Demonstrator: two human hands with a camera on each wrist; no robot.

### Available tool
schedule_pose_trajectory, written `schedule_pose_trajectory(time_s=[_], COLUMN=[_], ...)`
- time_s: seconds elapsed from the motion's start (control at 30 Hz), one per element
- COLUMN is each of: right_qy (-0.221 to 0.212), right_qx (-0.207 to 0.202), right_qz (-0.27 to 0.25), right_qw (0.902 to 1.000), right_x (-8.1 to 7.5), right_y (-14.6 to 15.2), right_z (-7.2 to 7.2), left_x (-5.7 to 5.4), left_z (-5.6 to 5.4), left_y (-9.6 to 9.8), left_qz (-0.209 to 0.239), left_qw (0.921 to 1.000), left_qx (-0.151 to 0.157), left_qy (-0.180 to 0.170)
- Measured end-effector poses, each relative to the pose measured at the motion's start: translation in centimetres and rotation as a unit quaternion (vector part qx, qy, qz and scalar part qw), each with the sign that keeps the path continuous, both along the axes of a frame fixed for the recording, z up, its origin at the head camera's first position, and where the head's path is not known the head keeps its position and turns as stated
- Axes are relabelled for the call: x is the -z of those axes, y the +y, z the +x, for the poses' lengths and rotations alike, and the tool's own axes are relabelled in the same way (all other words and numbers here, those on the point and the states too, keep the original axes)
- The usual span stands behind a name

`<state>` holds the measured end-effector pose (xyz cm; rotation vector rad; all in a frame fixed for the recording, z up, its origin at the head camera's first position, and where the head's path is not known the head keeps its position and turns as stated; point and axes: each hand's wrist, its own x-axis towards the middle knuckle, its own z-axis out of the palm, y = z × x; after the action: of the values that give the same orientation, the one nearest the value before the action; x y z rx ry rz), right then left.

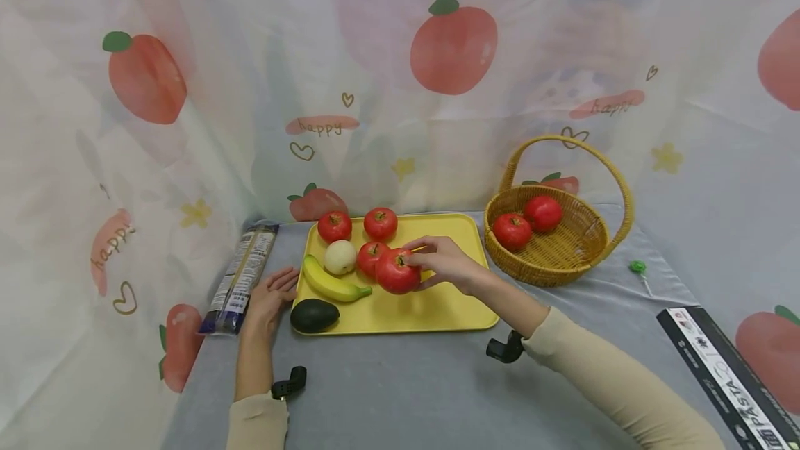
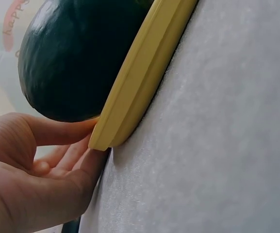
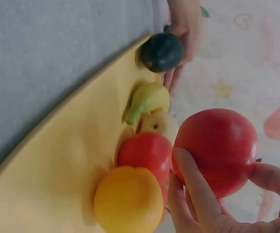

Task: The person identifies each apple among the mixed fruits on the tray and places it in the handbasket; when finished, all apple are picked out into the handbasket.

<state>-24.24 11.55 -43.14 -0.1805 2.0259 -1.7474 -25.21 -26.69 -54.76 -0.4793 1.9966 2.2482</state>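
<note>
My right hand (image 1: 442, 260) holds a red apple (image 1: 398, 272) over the middle of the yellow tray (image 1: 450, 311). In the right wrist view, thumb and fingers lie on opposite sides of this apple (image 3: 216, 151). Several other red apples, among them one at the back (image 1: 380, 223), sit on the tray with a pale round fruit (image 1: 340, 257), a banana (image 1: 334, 286) and an avocado (image 1: 315, 316). A yellow-orange fruit (image 3: 128, 200) shows best in the right wrist view. My left hand (image 1: 270, 297) touches the tray's left edge beside the avocado, its fingers fairly straight.
At the right stands a wicker basket (image 1: 556, 275) with two red apples (image 1: 542, 213) inside. A long plastic packet (image 1: 240, 280) lies left of the tray. Farther right are a green lollipop (image 1: 637, 267) and a black pasta box (image 1: 728, 377). A printed cloth hangs behind.
</note>
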Motion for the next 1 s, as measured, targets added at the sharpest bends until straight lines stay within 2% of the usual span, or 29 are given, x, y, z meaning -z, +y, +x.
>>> schedule_pose_trajectory(time_s=[0.13, 0.47, 0.7, 1.0], right_qy=[-0.002, -0.013, -0.020, -0.010], right_qx=[0.009, 0.033, 0.059, 0.075], right_qz=[-0.003, 0.017, 0.013, 0.044], right_qw=[1.0000, 0.9992, 0.9980, 0.9961], right_x=[-0.6, -2.6, -3.5, -4.3], right_y=[1.0, 4.3, 6.9, 10.1], right_z=[-0.3, -1.2, -2.0, -2.6], left_x=[0.0, 0.4, 0.5, 0.7], left_z=[0.1, -0.1, -0.4, -0.5], left_y=[0.1, 0.6, 1.0, 1.0], left_qz=[0.009, 0.033, 0.034, 0.044], left_qw=[0.9999, 0.9979, 0.9980, 0.9978], left_qx=[-0.009, -0.054, -0.048, -0.042], left_qy=[0.003, 0.009, 0.022, 0.026])
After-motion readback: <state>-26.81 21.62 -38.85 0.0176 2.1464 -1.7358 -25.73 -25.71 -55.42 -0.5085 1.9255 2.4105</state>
